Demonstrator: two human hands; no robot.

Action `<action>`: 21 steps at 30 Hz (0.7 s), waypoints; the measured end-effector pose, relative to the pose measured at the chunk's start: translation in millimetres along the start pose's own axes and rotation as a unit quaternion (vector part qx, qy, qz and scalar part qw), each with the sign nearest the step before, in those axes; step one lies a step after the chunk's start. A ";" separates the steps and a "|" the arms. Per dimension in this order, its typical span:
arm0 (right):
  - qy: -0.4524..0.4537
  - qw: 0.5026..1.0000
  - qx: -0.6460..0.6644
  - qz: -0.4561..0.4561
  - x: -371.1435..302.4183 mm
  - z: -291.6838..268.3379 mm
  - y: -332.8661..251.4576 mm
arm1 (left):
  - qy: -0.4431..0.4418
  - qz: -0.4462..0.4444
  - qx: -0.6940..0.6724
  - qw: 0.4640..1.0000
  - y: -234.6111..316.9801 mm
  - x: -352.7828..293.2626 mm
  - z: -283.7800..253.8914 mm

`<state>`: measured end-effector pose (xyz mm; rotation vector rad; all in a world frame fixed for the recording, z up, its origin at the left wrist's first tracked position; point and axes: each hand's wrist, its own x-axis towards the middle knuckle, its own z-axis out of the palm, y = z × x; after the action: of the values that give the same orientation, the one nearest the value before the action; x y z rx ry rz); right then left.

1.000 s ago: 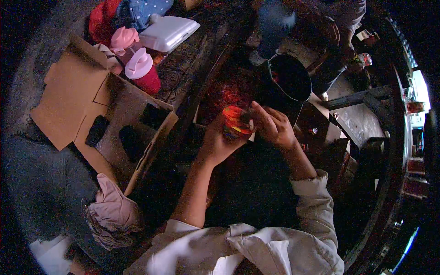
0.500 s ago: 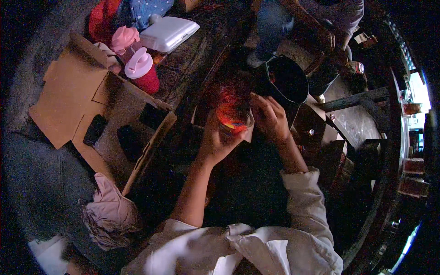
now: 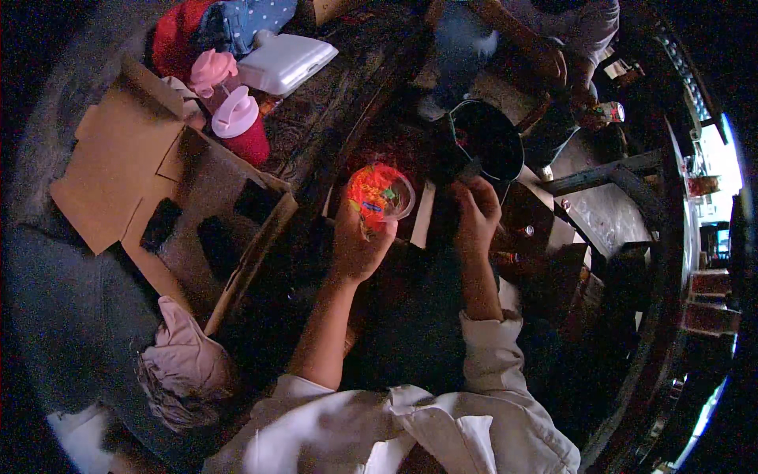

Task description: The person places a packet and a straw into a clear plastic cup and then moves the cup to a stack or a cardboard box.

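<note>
My left hand (image 3: 357,249) is wrapped round a clear plastic cup (image 3: 404,199) tilted so its round rim faces right. Bright red-orange material with small blue, green and yellow patches shows in or against the cup; I cannot tell exactly what it is. To the right, my right hand (image 3: 478,212) is raised with thumb and fingers pinched together. Whatever they hold, if anything, is too dark and small to name. Just beyond those fingertips stands a black bucket (image 3: 499,142) with a thin handle.
An open cardboard box (image 3: 126,150) holding dark objects lies at left, a crumpled pinkish cloth (image 3: 189,359) below it. Lidded tumblers, one red with a pink lid (image 3: 241,130), stand by a white foam container (image 3: 288,62). At far right, another person's hand holds a can (image 3: 611,112).
My right hand has moved away from the cup, toward the bucket's near side. My left hand has shifted slightly left and turned the cup, so its rim and coloured contents show more.
</note>
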<state>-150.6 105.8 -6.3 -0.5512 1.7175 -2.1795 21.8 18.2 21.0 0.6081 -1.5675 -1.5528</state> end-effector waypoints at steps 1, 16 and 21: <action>-0.019 0.999 -0.024 -0.024 0.1 0.7 -4.5 | 0.000 0.016 -0.002 1.000 -1.0 0.0 1.2; -0.280 0.677 -0.438 -0.521 3.2 20.8 -70.2 | 0.001 0.052 0.098 0.994 8.2 12.8 3.9; -0.286 0.665 -0.449 -0.524 8.5 12.7 -53.9 | -0.034 0.030 0.055 0.997 5.0 14.0 5.7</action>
<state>-152.3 103.5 49.7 -2.6591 2.1699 -0.9617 10.6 10.6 29.5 0.5678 -1.7151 -1.4630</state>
